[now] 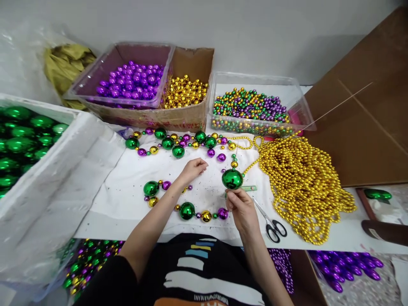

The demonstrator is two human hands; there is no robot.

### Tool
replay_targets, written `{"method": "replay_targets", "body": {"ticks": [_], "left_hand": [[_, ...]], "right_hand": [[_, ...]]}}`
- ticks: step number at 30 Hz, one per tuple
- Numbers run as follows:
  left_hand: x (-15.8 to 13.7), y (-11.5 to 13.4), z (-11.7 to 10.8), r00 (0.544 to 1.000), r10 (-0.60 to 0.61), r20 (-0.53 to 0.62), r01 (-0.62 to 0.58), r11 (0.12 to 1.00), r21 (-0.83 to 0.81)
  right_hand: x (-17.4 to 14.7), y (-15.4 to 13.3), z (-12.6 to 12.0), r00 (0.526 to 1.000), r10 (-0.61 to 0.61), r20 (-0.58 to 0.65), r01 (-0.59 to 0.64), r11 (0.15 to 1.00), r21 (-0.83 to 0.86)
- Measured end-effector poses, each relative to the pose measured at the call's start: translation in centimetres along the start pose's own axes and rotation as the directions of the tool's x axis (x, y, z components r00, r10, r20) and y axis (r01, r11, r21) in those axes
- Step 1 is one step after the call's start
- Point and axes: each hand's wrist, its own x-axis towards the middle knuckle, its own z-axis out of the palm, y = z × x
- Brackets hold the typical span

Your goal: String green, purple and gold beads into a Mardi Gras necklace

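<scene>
My right hand (242,208) is closed in a pinch just below a large shiny green bead (232,179), part of a bead strand. Above that bead the strand carries a smaller gold bead (234,164) and tiny green ones. From the area of this hand the strand runs left along the cloth through a purple bead (222,213), a gold bead (206,216) and another green bead (187,210). My left hand (194,169) hovers over the white cloth (127,212) with fingers curled together; anything in them is too small to make out. Scissors (272,223) lie right of my right hand.
Gold bead chains (302,182) are heaped at the right. A finished-looking bead garland (178,142) lies behind my hands. At the back stand a purple-bead tub (117,102), a cardboard box (188,119) and a mixed-bead tub (264,78). A foam box (92,140) holds green balls.
</scene>
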Motion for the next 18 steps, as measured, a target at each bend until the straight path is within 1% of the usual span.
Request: {"method": "replay_targets", "body": {"ticks": [4,7,10,11,13,15,18], "left_hand": [[0.8,0.2,0.3,1.0,0.019,0.006,-0.019,0.995,0.096],[1.6,0.8,1.1,0.998,0.047,0.037,-0.053,0.981,0.189],[2.4,1.6,2.4,0.988,0.151,0.027,-0.151,0.938,0.31],[2.7,1.9,3.0,0.98,0.198,0.011,-0.188,0.909,0.373],[3.1,2.3,4.2,0.96,0.28,0.006,-0.242,0.819,0.52],[3.6,2.5,5.4,0.949,0.309,0.07,-0.279,0.711,0.646],[4.2,2.2,6.9,0.938,0.27,0.218,-0.34,0.58,0.741]], "right_hand": [[0.4,0.1,-0.5,1.0,0.018,-0.023,-0.018,1.0,0.014],[0.6,0.3,-1.0,0.999,0.029,-0.038,-0.028,0.999,0.027],[0.8,0.4,-1.4,0.998,0.025,-0.052,-0.024,0.999,0.029],[0.8,0.4,-1.6,0.998,0.024,-0.056,-0.022,0.999,0.029],[0.9,0.4,-1.9,0.998,0.019,-0.066,-0.017,0.999,0.031],[1.0,0.4,-2.2,0.997,0.009,-0.07,-0.006,0.999,0.031],[1.0,0.4,-2.4,0.998,-0.009,-0.061,0.01,1.0,0.022]]}}
